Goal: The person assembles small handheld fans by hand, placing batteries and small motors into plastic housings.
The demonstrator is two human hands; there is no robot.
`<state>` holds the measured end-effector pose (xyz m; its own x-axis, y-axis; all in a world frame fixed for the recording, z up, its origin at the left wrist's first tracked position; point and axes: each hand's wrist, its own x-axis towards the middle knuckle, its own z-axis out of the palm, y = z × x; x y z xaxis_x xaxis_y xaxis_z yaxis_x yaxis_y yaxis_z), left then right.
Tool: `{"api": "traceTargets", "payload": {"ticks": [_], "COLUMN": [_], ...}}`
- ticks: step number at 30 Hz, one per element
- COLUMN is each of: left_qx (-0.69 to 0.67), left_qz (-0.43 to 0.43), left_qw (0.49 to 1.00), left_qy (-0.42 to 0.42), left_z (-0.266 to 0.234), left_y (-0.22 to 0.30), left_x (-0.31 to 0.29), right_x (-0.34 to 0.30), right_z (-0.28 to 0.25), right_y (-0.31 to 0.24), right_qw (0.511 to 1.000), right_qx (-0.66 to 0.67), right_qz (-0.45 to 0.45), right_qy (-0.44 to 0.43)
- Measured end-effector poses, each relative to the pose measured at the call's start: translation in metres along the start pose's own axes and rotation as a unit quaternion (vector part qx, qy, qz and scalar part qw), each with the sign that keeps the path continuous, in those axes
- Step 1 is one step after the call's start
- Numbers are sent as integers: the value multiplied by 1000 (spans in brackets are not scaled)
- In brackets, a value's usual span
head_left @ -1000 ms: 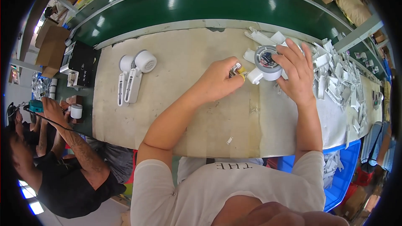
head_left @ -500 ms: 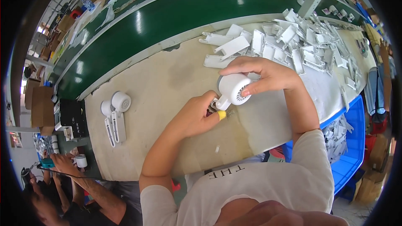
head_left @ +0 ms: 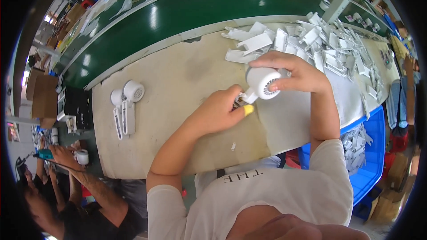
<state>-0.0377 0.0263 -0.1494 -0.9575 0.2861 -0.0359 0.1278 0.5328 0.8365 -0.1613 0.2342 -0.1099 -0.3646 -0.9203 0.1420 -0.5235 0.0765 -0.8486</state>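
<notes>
Above the table, both my hands hold a white handheld fan point(head_left: 262, 82) with a round head and a grille on its end. My right hand point(head_left: 291, 70) wraps the fan head from above, with the thumb by the grille. Closed round the fan's narrow handle end is my left hand point(head_left: 222, 110), its thumb wearing a yellow cover. Its fingers hide most of the handle. Two similar white fans point(head_left: 129, 104) lie side by side at the table's left, their slotted handles pointing toward me.
White plastic handle shells point(head_left: 307, 44) are heaped at the table's point(head_left: 169, 84) far right. A blue bin point(head_left: 376, 151) of white parts stands right of me. Behind runs a green conveyor point(head_left: 191, 22). At lower left, a co-worker's hand point(head_left: 64, 156) is beside a teal power tool point(head_left: 44, 154).
My hands and the fan sit slightly farther right and higher in the picture; the whole view has shifted a little too. The grip on the fan looks the same.
</notes>
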Motion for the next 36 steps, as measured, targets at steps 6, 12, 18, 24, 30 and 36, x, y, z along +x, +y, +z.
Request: {"api": "traceTargets", "payload": {"ticks": [6, 12, 18, 24, 30, 36], "left_qx": [-26, -79, -309, -312, -411, -404], "left_qz": [-3, -9, -114, -127, -114, -81], "left_qw": [1000, 997, 942, 940, 904, 911], "left_qy": [-3, -6, -63, -62, -34, -24], "left_z": [6, 10, -7, -3, -25, -28], "left_y": [2, -8, -16, -16, -24, -21], "left_x": [-2, -1, 9, 13, 6, 0], "right_x": [-1, 6, 13, 10, 7, 18], "right_z": [11, 16, 15, 9, 27, 22], "right_y": [0, 13, 28, 29, -11, 8], "right_qw": [1000, 994, 982, 986, 940, 837], "right_qx": [10, 101, 167, 132, -294, -433], "right_qz": [-15, 35, 77, 87, -53, -246], "right_qy": [1, -5, 46, 47, 163, 227]}}
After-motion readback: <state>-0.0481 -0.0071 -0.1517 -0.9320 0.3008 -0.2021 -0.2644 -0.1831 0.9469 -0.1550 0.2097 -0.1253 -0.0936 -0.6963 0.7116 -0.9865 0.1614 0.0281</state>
